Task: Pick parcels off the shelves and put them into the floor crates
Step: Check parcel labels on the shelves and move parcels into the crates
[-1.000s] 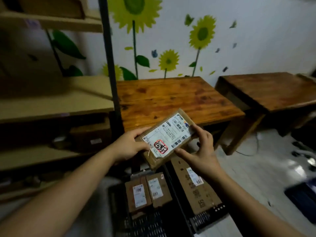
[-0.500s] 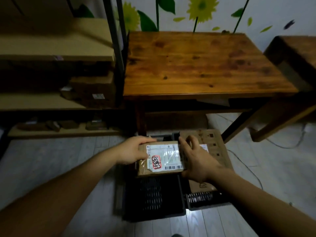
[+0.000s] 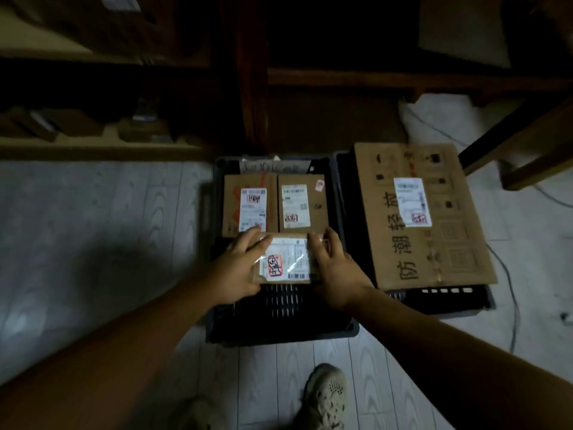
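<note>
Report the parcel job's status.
Done: two small brown cardboard parcels in the left black plastic crate, a large cardboard box on the right crate. In hand: left hand and right hand hold a third labelled parcel over the left crate. Left: parcels on the dim shelf.

Flat brown labelled parcel [image 3: 286, 259] level in left black crate [image 3: 280, 332].

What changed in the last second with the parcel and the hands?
The small parcel, held by the left hand and right hand throughout, was lowered from mid-air into the left crate, next to two parcels already there. The large carton stayed put.
</note>
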A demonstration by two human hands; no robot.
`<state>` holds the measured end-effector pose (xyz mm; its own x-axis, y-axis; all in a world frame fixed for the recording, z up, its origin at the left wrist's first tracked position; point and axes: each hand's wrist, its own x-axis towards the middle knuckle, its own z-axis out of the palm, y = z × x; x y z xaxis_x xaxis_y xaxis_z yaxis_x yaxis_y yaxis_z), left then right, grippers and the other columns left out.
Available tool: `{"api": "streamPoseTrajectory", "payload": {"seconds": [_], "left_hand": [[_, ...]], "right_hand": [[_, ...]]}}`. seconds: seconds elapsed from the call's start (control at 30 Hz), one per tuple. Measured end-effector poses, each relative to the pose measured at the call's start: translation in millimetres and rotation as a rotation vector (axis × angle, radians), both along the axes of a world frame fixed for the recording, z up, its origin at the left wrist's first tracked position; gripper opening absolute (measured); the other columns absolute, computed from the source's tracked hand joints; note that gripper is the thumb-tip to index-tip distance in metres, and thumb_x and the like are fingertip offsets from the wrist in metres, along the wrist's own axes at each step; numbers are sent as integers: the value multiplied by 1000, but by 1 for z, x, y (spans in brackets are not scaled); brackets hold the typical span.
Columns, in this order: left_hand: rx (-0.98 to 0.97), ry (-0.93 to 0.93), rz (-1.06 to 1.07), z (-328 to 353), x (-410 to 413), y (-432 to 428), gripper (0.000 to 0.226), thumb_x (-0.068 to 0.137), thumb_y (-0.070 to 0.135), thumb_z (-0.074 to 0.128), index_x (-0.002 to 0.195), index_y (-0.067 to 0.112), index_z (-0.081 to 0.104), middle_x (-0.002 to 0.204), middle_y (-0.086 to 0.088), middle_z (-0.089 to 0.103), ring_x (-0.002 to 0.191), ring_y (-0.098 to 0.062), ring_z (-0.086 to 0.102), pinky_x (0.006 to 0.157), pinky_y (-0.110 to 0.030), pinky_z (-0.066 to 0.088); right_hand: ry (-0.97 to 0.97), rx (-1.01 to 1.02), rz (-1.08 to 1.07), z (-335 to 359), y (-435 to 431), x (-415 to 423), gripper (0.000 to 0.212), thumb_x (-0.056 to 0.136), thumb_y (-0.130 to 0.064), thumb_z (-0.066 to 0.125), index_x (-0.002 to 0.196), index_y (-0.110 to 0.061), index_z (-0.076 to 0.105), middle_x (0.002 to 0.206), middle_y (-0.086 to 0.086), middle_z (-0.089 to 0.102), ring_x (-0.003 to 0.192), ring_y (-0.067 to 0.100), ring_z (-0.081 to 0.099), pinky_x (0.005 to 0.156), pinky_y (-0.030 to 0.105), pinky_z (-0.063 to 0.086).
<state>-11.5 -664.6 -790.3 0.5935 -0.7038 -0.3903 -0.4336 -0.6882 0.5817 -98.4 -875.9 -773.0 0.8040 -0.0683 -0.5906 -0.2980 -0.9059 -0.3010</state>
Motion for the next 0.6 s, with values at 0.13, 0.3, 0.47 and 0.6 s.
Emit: {"api": "streamPoseTrajectory", "payload": {"seconds": [0.13, 0.3, 0.47, 0.6], "left_hand": [[-18, 65, 94, -78, -16, -6, 95, 75, 0, 69, 149, 11, 12, 156, -1, -10, 143, -15, 12, 108, -14, 22], [1, 96, 168, -163, -40, -15, 94, 74, -3, 68, 149, 11, 13, 156, -2, -10, 142, -20, 17, 109, -22, 29], [21, 115, 211, -233, -44, -27, 94, 74, -3, 70, 149, 14, 16, 157, -4, -6, 143, -22, 15, 109, -27, 32], [35, 84, 241, -280, -42, -39, 91, 74, -1, 70, 148, 15, 20, 156, -3, -3, 141, -22, 21, 106, -25, 35]], "right_hand": [[42, -8, -8, -68, 2, -9, 89, 94, -21, 54, 151, -35, -13, 157, 7, -28, 136, 41, 25, 111, 45, 30], [100, -41, -14, -152, 6, -20, 85, 96, -10, 46, 151, -38, -13, 155, 4, -32, 138, 43, 18, 110, 49, 34], [153, -68, -72, -212, 5, -21, 85, 94, -12, 49, 152, -38, -8, 156, 7, -30, 139, 43, 15, 106, 51, 35], [194, -33, -115, -251, 2, -13, 87, 92, -19, 54, 152, -36, -7, 156, 7, -31, 140, 44, 14, 108, 50, 32]]}}
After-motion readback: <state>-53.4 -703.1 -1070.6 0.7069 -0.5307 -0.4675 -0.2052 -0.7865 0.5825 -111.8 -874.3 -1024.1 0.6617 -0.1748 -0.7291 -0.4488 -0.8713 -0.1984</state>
